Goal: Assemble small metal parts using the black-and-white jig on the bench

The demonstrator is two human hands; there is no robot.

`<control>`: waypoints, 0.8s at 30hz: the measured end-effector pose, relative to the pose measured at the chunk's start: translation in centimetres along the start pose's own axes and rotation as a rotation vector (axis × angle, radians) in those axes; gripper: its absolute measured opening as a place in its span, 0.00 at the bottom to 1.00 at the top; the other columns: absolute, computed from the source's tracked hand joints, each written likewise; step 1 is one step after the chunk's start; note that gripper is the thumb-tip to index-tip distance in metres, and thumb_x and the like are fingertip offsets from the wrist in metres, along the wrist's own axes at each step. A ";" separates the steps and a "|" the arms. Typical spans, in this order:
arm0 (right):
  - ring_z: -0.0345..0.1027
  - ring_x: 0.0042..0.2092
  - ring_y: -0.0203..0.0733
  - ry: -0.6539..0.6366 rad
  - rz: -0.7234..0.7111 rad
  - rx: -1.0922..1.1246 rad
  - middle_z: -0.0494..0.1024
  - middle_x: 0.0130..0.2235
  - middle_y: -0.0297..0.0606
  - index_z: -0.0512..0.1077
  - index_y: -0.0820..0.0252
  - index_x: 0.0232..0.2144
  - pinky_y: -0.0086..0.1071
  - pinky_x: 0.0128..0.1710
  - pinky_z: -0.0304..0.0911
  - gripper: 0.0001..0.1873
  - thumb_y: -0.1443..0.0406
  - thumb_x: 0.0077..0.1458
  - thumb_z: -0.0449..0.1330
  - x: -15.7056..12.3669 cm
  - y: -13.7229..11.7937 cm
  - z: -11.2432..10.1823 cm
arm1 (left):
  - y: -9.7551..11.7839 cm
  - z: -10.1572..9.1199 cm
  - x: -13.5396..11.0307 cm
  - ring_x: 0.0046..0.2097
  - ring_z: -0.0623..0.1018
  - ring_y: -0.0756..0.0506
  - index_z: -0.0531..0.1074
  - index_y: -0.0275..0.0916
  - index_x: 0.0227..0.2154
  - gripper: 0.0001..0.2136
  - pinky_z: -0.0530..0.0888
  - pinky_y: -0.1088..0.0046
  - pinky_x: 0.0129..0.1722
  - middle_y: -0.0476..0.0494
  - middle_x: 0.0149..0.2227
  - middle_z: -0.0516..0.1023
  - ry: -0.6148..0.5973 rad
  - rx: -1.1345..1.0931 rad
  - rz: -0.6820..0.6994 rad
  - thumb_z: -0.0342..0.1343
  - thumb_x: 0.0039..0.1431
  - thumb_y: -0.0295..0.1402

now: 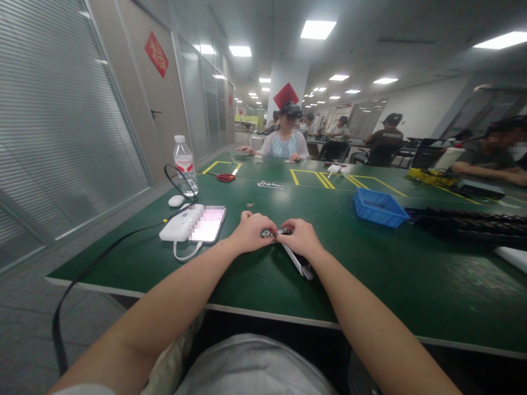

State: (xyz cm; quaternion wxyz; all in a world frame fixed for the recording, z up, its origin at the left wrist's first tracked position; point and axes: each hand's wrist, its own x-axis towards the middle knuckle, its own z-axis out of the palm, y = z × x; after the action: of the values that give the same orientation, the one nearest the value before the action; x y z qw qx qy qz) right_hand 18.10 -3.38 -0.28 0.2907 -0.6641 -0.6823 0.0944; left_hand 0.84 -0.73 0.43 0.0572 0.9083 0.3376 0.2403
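Over the middle of the green table, my left hand is closed, pinching a small shiny metal part between thumb and fingers. My right hand meets it fingertip to fingertip, also closed at the same part. Under my right palm runs a long, narrow white-edged piece with a metallic near end. My right hand covers much of it, and I cannot tell whether it is joined to the metal part. A tiny metal piece lies just beyond my left hand.
At left are a water bottle, a white power bank, a phone and a black cable. Red-handled scissors lie farther back. A blue bin stands right. A person sits opposite.
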 end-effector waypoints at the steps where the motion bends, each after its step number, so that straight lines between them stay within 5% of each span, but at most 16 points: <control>1: 0.68 0.36 0.40 -0.002 -0.001 -0.004 0.76 0.34 0.41 0.76 0.63 0.34 0.30 0.37 0.61 0.18 0.60 0.38 0.61 0.0 0.0 0.0 | 0.0 0.0 0.0 0.43 0.71 0.46 0.73 0.43 0.32 0.06 0.51 0.64 0.43 0.51 0.36 0.77 0.002 -0.004 0.004 0.55 0.51 0.34; 24: 0.68 0.36 0.41 -0.004 0.003 -0.021 0.76 0.35 0.41 0.76 0.62 0.34 0.30 0.37 0.61 0.19 0.59 0.38 0.61 0.1 0.2 0.0 | 0.1 0.0 0.0 0.42 0.72 0.45 0.73 0.43 0.31 0.07 0.52 0.63 0.44 0.51 0.35 0.77 -0.009 0.026 -0.029 0.55 0.52 0.38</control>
State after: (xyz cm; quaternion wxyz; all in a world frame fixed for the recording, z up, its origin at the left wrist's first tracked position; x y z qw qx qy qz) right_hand 18.22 -3.24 -0.35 0.2824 -0.6681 -0.6827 0.0889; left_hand 0.87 -0.85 0.48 0.0501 0.9051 0.3536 0.2308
